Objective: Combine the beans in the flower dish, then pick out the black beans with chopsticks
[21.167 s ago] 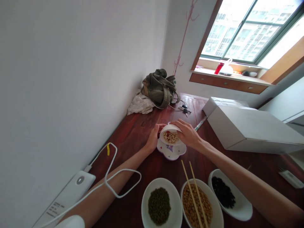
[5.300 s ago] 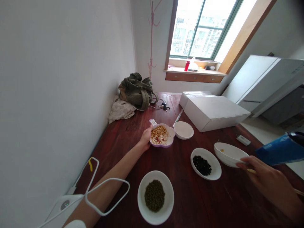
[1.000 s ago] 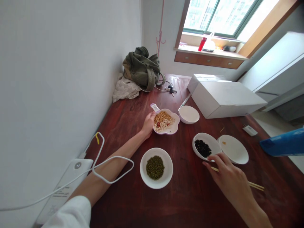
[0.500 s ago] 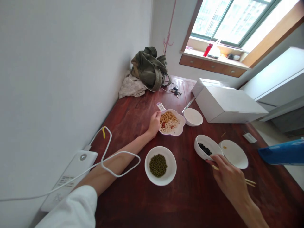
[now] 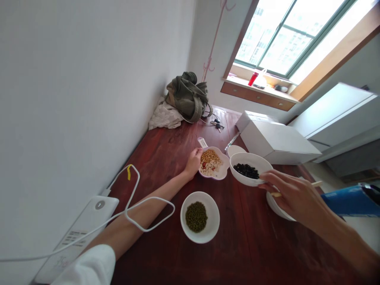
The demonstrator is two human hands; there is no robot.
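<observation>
My left hand (image 5: 194,161) grips the left rim of a flower-shaped bowl (image 5: 222,171) that holds yellow soybeans (image 5: 208,156) and pale peanuts (image 5: 211,168). In my right hand (image 5: 286,188) is a white bowl (image 5: 247,180) of black beans (image 5: 247,170), lifted just right of the flower-shaped bowl and tilted a little. Chopsticks (image 5: 316,184) are tucked in the same hand, mostly hidden by it. Nearer to me stands a white bowl (image 5: 213,231) with green mung beans (image 5: 196,217). Partly covered by the raised bowl is another white bowl (image 5: 235,150).
Under my right hand another white dish (image 5: 277,209) shows in part. White boxes (image 5: 270,140), keys (image 5: 218,126) and a green bag (image 5: 187,97) lie farther back. A white power bank (image 5: 77,237) with a looping cable (image 5: 133,186) is at the left. A blue package (image 5: 347,200) stands right.
My right hand has raised the bowl of black beans off the table and brought it left, close to the flower-shaped bowl. My left hand keeps its grip. The view has tilted up slightly.
</observation>
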